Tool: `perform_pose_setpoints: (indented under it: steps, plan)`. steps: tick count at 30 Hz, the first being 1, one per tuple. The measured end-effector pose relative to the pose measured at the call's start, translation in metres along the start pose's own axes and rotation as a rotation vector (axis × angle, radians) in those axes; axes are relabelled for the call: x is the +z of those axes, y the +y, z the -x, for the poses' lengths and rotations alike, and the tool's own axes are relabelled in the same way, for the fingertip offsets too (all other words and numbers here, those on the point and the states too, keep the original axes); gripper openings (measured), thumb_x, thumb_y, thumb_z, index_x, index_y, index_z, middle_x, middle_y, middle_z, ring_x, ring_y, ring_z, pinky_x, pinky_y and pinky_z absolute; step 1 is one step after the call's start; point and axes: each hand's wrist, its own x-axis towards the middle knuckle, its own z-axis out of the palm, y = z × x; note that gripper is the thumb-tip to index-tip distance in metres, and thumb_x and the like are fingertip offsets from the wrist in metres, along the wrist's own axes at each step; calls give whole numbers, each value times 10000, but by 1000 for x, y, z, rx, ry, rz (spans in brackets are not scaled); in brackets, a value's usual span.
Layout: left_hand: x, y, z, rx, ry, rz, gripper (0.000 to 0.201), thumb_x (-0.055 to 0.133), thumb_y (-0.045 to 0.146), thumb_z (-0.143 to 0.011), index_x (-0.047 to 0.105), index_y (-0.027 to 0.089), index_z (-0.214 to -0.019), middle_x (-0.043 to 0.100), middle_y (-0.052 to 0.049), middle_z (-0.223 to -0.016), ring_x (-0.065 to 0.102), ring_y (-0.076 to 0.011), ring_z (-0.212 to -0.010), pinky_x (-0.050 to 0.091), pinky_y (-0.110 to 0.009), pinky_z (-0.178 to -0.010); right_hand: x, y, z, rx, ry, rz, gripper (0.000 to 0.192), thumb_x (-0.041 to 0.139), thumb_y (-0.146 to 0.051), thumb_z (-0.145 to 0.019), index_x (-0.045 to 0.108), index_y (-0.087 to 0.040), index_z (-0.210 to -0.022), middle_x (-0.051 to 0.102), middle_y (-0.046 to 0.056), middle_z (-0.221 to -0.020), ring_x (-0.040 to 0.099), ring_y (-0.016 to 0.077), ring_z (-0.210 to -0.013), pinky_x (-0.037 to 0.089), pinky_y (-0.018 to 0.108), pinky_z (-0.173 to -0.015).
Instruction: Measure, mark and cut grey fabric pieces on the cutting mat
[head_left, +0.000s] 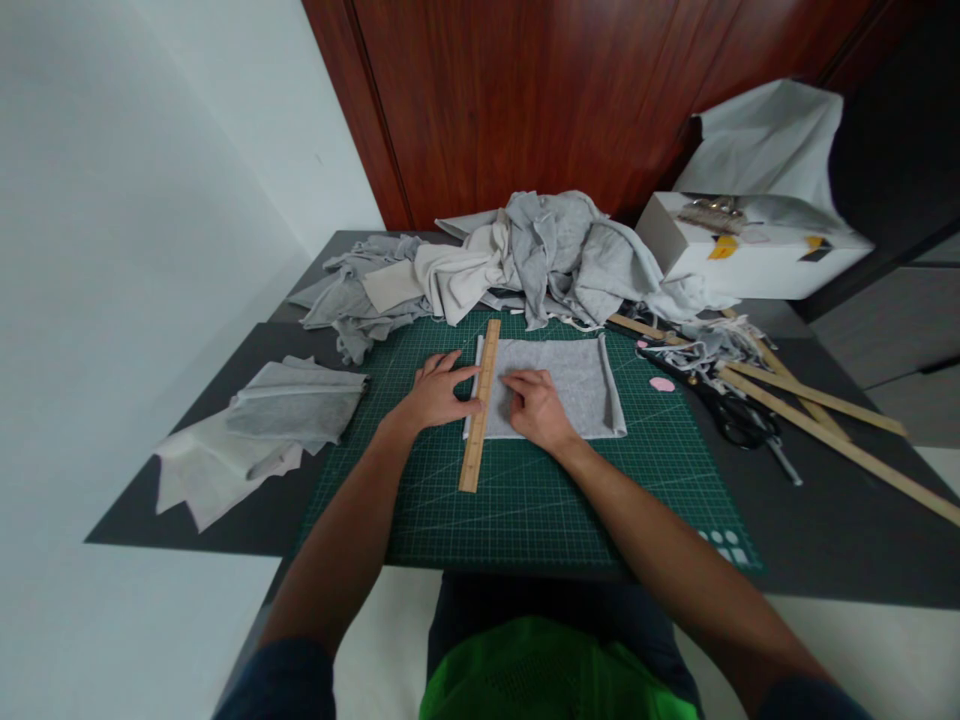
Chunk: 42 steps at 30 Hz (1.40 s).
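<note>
Mid-frame, the wooden ruler (472, 455) is seemingly steadied on grey cloth (589, 385) by the spread left hand (435, 395); right hand (538, 408) curled, hold unclear.

A dark grey table (847, 535) carries a green mat (510, 520), which bears a flat cloth (585, 385). Scraps (300, 400) lie left; a fabric heap (555, 250) and white box (757, 266) behind; scissors (739, 425) and wooden sticks (814, 395) right.
</note>
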Motion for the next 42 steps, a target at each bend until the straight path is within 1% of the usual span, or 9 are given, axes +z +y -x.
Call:
perform_pose_setpoints:
  steps: [3,6,11,15,21,24,28,36,42]
  plan:
    - [2,3,-1,53,-6,5,761,793,402,-832,555,375,-1555,335,-96,-1741,281,-420,-1579,313,-604,-1230,0,-1,0,1,-2,4,506,516,-36,-816,800,-154,-1218,772,141,-1225,666,287,-1164,478,493,-1103]
    - [5,8,-3,108,-26,4,719,767,391,-855,563,386,-1545,276,-71,-1770,219,-416,-1610,274,-599,-1252,-2,-2,0,2,-15,10,500,522,-33,-817,793,-140,-1223,770,149,-1228,667,289,-1165,473,486,-1104]
    - [5,7,-4,67,-45,-4,692,771,525,-866,591,398,-1522,299,-60,-1765,203,-431,-1619,241,-608,-1271,-2,-1,0,0,-12,15,496,531,-22,-813,794,-137,-1217,772,145,-1217,667,286,-1163,475,472,-1105]
    - [1,0,-3,19,-39,-44,713,762,554,-876,570,397,-1544,308,-58,-1763,223,-426,-1616,246,-598,-1277,1,3,0,-21,21,0,499,529,-22,-805,803,-151,-1202,777,137,-1209,672,283,-1139,490,484,-1085]
    - [-2,-5,-3,-18,-69,-71,742,746,569,-887,535,393,-1576,291,-56,-1770,223,-404,-1625,240,-566,-1290,6,9,1,-48,49,-19,497,543,-12,-796,806,-155,-1193,773,140,-1201,666,290,-1107,496,493,-1057]
    - [-3,-8,-4,-12,-76,-66,742,747,554,-886,529,398,-1578,303,-53,-1765,234,-391,-1624,252,-562,-1288,7,11,2,-49,44,-19,490,550,-14,-798,805,-150,-1194,770,146,-1208,663,294,-1103,499,493,-1049]
    - [-2,-15,-5,-12,-66,-61,750,758,530,-876,539,371,-1575,316,-70,-1758,245,-392,-1619,268,-550,-1287,7,10,1,-53,54,-13,488,550,-16,-799,808,-155,-1189,777,135,-1188,669,283,-1088,504,484,-1044]
    - [3,-32,-8,42,-48,-17,763,763,567,-861,551,370,-1567,337,-53,-1748,266,-408,-1604,292,-547,-1282,7,9,1,-42,52,-9,501,555,-20,-793,807,-157,-1204,771,137,-1212,659,290,-1113,504,489,-1059]
    - [4,-39,-10,69,-48,5,754,781,524,-851,576,339,-1553,340,-63,-1747,271,-386,-1610,271,-519,-1302,6,8,0,-39,35,-6,479,566,-9,-782,806,-100,-1186,772,174,-1207,673,304,-1108,498,492,-1061]
